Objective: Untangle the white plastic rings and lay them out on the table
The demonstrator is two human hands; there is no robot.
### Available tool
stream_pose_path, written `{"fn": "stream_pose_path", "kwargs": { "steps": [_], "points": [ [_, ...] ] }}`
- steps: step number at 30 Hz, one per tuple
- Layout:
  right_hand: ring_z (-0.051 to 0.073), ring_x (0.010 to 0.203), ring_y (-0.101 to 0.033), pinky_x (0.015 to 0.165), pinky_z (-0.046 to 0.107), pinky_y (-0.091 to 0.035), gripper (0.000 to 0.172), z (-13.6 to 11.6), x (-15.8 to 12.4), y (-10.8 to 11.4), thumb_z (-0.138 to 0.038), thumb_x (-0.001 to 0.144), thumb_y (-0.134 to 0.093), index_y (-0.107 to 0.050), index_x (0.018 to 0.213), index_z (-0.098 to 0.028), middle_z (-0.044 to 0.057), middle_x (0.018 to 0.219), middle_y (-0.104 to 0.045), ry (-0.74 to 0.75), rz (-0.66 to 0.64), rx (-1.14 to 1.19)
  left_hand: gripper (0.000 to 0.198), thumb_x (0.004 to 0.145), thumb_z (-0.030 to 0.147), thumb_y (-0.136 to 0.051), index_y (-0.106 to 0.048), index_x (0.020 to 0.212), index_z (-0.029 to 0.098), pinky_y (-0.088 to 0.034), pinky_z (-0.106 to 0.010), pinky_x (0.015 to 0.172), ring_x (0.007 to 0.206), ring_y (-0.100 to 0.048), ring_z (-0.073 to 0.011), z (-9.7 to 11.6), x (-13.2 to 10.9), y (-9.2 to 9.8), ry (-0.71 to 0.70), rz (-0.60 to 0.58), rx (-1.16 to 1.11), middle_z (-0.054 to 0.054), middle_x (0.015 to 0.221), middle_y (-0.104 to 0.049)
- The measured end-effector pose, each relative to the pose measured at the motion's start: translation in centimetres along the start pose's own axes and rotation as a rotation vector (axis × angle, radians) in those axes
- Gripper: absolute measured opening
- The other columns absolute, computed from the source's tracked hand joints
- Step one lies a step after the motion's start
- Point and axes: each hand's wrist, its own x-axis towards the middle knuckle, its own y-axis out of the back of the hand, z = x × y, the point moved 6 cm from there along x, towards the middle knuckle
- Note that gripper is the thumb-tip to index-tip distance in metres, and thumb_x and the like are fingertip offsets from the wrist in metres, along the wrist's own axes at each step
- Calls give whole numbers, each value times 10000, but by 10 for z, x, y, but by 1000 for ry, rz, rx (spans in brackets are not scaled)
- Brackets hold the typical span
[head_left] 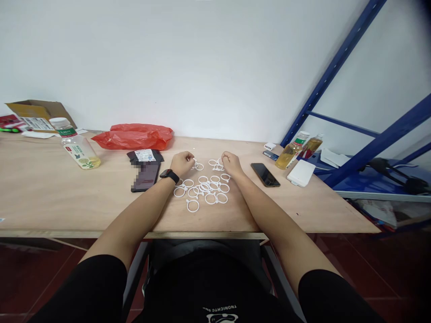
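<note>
Several white plastic rings lie scattered on the wooden table in front of me. My left hand, with a black watch on the wrist, is closed in a pinch on a white ring at the far left of the pile. My right hand is closed too, its fingers on a small cluster of white rings at the far side of the pile. Both forearms rest on the table.
A black phone, a white power bank and two bottles of yellow drink lie to the right. On the left are a black packet, a red plastic bag, a bottle and a cardboard box. Blue shelving stands at right.
</note>
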Motion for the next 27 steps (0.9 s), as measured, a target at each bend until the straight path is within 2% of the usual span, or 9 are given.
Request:
{"fn": "stream_pose_path", "kwargs": {
  "steps": [8,13,18,24,27],
  "points": [
    [188,703,-534,670,274,-378,184,4,1,4,-175,738,-359,-488,617,-224,19,637,-553,-51,33,-65,268,741,225,-591,-733,958,159,-505,-291,754,740,-643,-179,-13,1,-9,19,-27,-9,-60,875,-732],
    [184,714,-544,694,278,-390,200,8,1,5,-152,718,-351,-521,632,-212,26,672,-585,-63,19,-67,266,753,233,-599,-729,971,154,-502,-283,756,749,-643,-175,-13,0,-12,3,-44,-10,-62,893,-732],
    [157,661,-534,666,265,-406,200,11,1,0,-172,700,-377,-573,674,-200,5,684,-607,-50,43,149,267,741,220,-605,-736,965,154,-500,-272,741,749,-641,-169,-12,-1,-12,8,-48,-13,-50,874,-733],
    [131,637,-540,585,234,-411,237,18,1,-18,-200,664,-459,-646,809,-188,-4,743,-637,-154,-78,414,264,741,204,-603,-736,964,156,-509,-275,753,731,-639,-164,-10,-2,-14,8,-78,-21,-44,864,-732],
    [121,648,-551,593,228,-421,212,18,0,-23,-204,657,-511,-649,815,-182,3,777,-657,-145,-118,480,261,746,203,-604,-737,966,158,-510,-277,765,740,-641,-165,-10,-2,-16,-3,-84,-19,-45,874,-732]
  ]
}}
